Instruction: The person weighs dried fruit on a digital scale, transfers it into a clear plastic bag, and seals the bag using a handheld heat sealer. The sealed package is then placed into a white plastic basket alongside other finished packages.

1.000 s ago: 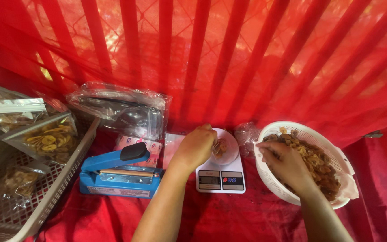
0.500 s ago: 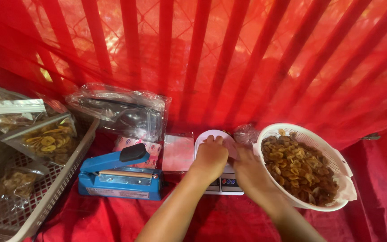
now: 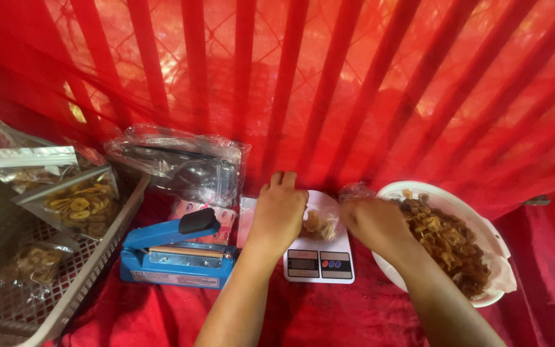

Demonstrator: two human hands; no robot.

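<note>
Item: small clear bag of brown chips [image 3: 319, 225] on white digital kitchen scale [image 3: 319, 262].
Your left hand [image 3: 279, 212], fingers curled, steadies it; right hand [image 3: 374, 222] nears from the right, its fingers blurred, state unclear.

Only one view is on record, taken from the camera on my head. It looks steeply down and forward over my forearms, at close range. My left hand [image 3: 279, 212] sits near frame centre, my right hand [image 3: 374, 222] just beside it. The kitchen scale [image 3: 319, 260] lies directly below both hands. The white basket [image 3: 493, 234] falls beyond my right hand, the blue heat sealer [image 3: 175, 254] beyond my left. No second view overlaps.
</note>
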